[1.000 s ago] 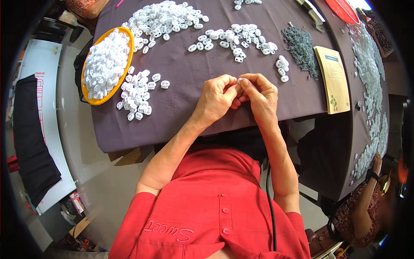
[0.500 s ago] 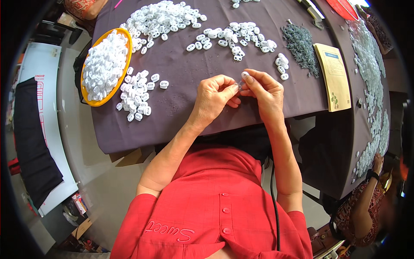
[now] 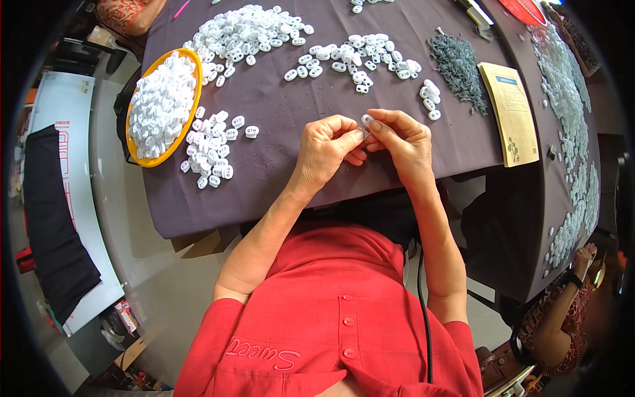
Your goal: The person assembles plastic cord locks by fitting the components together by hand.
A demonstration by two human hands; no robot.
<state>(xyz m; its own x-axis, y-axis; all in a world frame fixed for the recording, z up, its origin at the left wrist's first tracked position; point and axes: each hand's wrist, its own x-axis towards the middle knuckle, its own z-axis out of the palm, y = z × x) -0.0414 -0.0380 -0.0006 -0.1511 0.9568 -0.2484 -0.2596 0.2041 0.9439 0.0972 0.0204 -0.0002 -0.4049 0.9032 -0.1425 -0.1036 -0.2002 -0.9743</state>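
A small white oval plastic piece with two holes (image 3: 367, 120) is pinched between the thumb and fingers of my right hand (image 3: 407, 142). My left hand (image 3: 324, 149) is closed close beside it, thumb against forefinger. Something small and greyish shows at its fingertips, too small to make out. Both hands hover over the near edge of the dark tablecloth (image 3: 278, 159), almost touching. Ahead of them lie loose white pieces (image 3: 360, 56), with a short row of more (image 3: 430, 99) to the right. Beyond that row sits a heap of small grey plastic parts (image 3: 458, 69).
On the left, a yellow basket (image 3: 164, 159) brims with white pieces, between a small pile (image 3: 208, 149) and a large one (image 3: 245, 33). A yellow printed packet (image 3: 509, 112) lies right. Translucent pieces (image 3: 572, 139) cover the side table, where another person's hand (image 3: 583, 258) rests.
The white piece in my right hand has shifted slightly left and down, nearer to my left fingertips. My left hand has hardly moved. The whole view has shifted a little.
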